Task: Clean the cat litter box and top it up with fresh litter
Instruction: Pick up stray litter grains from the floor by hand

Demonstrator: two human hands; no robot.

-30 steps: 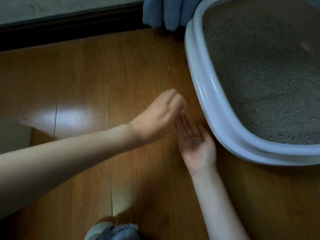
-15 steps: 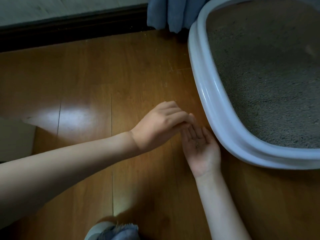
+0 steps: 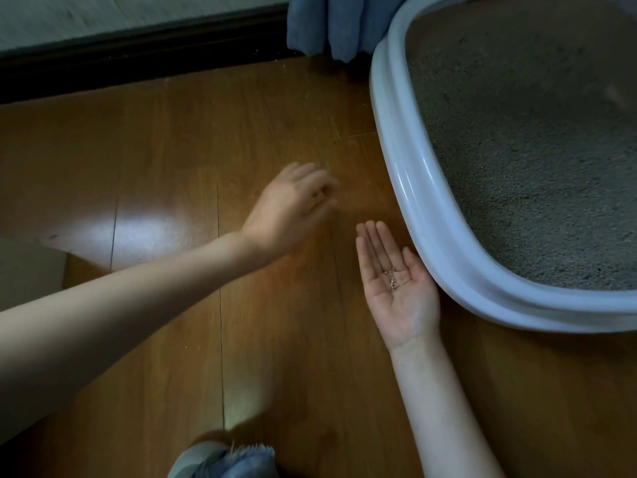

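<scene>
A white litter box [image 3: 413,188] stands on the wooden floor at the right, filled with grey litter [image 3: 517,167]. My right hand [image 3: 403,305] lies palm up just beside the box's rim, fingers straight, with several small litter grains [image 3: 393,281] resting in the palm. My left hand [image 3: 293,208] hovers over the floor up and left of the right hand. It is blurred by motion, its fingers bent downward with the tips close together. Whether it pinches anything is not clear.
A dark baseboard [image 3: 138,56] runs along the wall at the back, with a few loose grains on the floor in front of it. Blue cloth [image 3: 327,25] hangs behind the box's corner. My denim-clad knee [image 3: 224,460] shows at the bottom edge.
My left hand has lifted off the right palm and swung up and to the left over the floor. The right hand has stayed beside the box, now uncovered, with grains showing.
</scene>
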